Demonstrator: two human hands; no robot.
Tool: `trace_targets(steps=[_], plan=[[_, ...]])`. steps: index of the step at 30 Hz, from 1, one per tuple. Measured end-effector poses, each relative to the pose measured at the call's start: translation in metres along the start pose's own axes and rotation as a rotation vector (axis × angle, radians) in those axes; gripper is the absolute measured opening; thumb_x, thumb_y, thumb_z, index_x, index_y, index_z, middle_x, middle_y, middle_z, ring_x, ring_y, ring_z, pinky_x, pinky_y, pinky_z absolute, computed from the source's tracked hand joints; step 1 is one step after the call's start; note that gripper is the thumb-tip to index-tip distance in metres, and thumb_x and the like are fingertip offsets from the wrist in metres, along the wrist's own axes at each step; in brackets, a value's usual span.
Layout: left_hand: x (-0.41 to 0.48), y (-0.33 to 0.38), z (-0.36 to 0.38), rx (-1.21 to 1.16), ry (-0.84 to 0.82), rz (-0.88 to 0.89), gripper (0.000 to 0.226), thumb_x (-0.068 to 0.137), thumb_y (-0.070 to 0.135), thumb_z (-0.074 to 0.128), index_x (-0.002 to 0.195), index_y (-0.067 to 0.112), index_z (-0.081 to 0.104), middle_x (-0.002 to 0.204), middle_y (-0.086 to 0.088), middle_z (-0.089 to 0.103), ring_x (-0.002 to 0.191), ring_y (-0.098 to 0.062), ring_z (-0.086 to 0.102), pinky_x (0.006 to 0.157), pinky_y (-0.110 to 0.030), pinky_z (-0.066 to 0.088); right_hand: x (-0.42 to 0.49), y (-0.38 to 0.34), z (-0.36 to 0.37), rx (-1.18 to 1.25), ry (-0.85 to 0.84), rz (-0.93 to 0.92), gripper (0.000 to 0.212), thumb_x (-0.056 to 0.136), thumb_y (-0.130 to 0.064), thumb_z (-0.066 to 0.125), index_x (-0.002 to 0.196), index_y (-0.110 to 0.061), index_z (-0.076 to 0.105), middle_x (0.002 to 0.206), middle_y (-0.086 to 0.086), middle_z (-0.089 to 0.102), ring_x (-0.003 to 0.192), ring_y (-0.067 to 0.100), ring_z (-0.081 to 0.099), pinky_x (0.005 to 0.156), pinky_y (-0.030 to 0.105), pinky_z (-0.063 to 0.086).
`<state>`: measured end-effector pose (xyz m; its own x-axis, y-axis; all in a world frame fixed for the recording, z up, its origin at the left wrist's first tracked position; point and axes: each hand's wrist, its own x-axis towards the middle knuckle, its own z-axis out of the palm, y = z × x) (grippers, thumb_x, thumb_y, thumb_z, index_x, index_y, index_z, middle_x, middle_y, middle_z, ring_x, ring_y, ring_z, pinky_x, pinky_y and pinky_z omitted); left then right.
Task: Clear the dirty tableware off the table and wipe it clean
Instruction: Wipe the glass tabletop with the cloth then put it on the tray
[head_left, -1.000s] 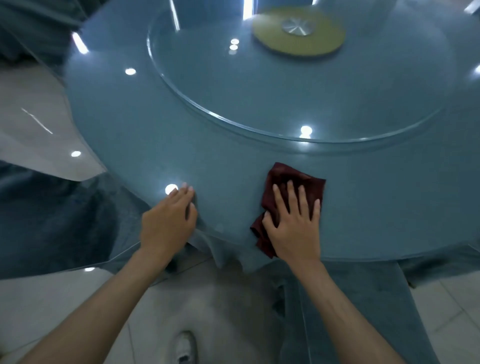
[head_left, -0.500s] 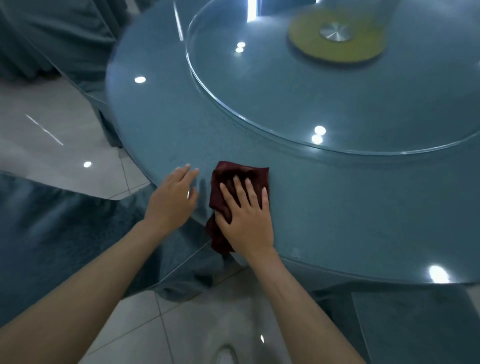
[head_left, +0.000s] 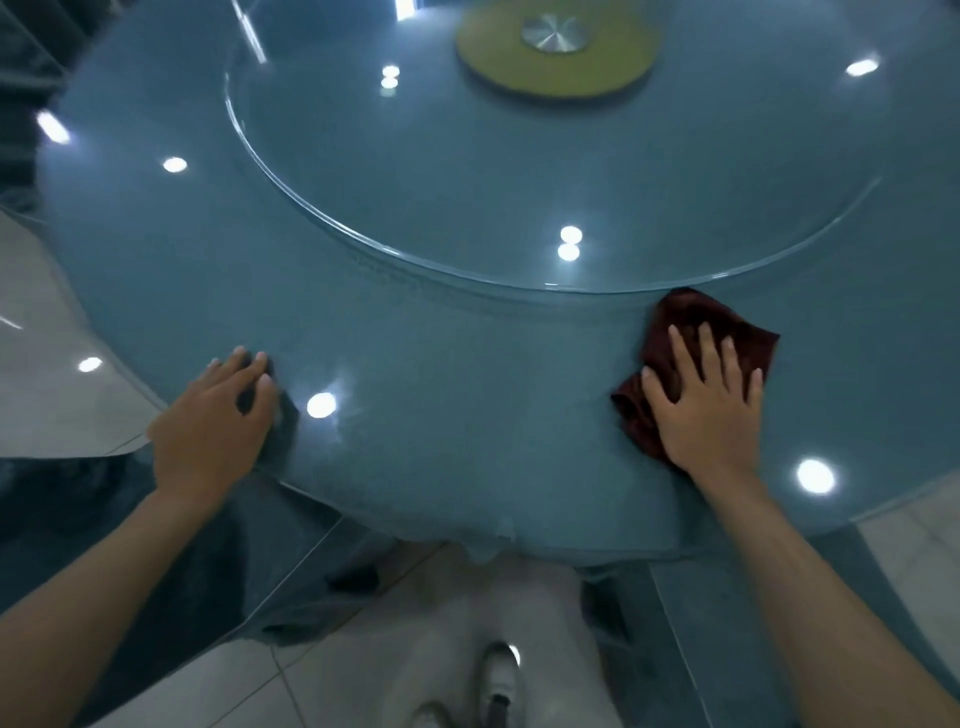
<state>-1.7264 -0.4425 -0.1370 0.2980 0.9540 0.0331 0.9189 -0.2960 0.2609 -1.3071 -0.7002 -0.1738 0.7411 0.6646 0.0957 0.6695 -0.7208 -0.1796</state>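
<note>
Right hand (head_left: 709, 400) flat on the cloth (head_left: 696, 338) – it may bunch against the turntable (head_left: 363, 223) rim; left hand (head_left: 218, 421) flat, empty, on the table (head_left: 467, 415).

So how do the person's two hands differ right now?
The right hand presses a dark red cloth onto the table, while the left hand rests on bare tabletop. The right hand's fingers are spread, and the left hand's lie close together. The right hand sits further in, near the rim of the glass turntable, and the left hand is at the table's edge. Both are open, palm down.
</note>
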Motion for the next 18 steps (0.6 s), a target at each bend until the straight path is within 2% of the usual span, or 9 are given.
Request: trace_targets(steps=[5, 9, 13, 16, 18], plan=[[0.005, -0.001, -0.013, 0.108, -0.049, 0.068, 0.04, 0.107, 0.04, 0.047, 0.144, 0.032, 0.06, 0.156, 0.008, 0.05, 0.143, -0.019, 0.049, 0.098, -0.052, 0.053, 0.003, -0.008, -0.005, 0.004, -0.015, 0.041, 0.073, 0.097, -0.067, 0.023, 0.163, -0.035, 0.023, 0.172, 0.001, 0.016, 0.158, 0.026, 0.012, 0.125, 0.061, 0.009], [0.005, 0.001, -0.006, 0.198, -0.011, 0.143, 0.052, 0.106, 0.044, 0.032, 0.14, 0.022, 0.064, 0.148, -0.002, 0.058, 0.132, -0.026, 0.06, 0.068, -0.047, 0.06, 0.013, -0.036, 0.001, -0.01, 0.005, -0.007, 0.072, 0.098, -0.064, 0.026, 0.162, -0.031, 0.027, 0.17, 0.004, 0.021, 0.157, 0.03, 0.015, 0.123, 0.063, 0.011], [0.01, -0.006, -0.003, 0.218, 0.024, 0.199, 0.056, 0.105, 0.045, 0.028, 0.139, 0.022, 0.065, 0.147, -0.001, 0.059, 0.128, -0.027, 0.063, 0.061, -0.039, 0.059, 0.021, -0.088, 0.014, -0.01, -0.005, -0.118, 0.07, 0.099, -0.063, 0.028, 0.162, -0.033, 0.027, 0.17, 0.004, 0.023, 0.157, 0.029, 0.015, 0.125, 0.062, 0.01], [0.011, -0.012, -0.003, 0.194, 0.069, 0.262, 0.048, 0.105, 0.039, 0.035, 0.135, 0.021, 0.069, 0.142, -0.002, 0.063, 0.122, -0.026, 0.067, 0.057, -0.034, 0.057, 0.016, -0.139, 0.025, 0.015, -0.004, -0.166, 0.069, 0.099, -0.063, 0.029, 0.161, -0.034, 0.028, 0.17, 0.004, 0.024, 0.158, 0.028, 0.014, 0.125, 0.06, 0.008], [0.011, -0.017, -0.004, 0.176, 0.085, 0.302, 0.044, 0.103, 0.034, 0.041, 0.133, 0.02, 0.071, 0.14, -0.002, 0.064, 0.12, -0.025, 0.068, 0.057, -0.036, 0.059, 0.01, -0.184, 0.032, 0.018, -0.008, -0.213, 0.068, 0.099, -0.063, 0.03, 0.161, -0.034, 0.029, 0.169, 0.004, 0.025, 0.158, 0.028, 0.015, 0.125, 0.06, 0.009]])
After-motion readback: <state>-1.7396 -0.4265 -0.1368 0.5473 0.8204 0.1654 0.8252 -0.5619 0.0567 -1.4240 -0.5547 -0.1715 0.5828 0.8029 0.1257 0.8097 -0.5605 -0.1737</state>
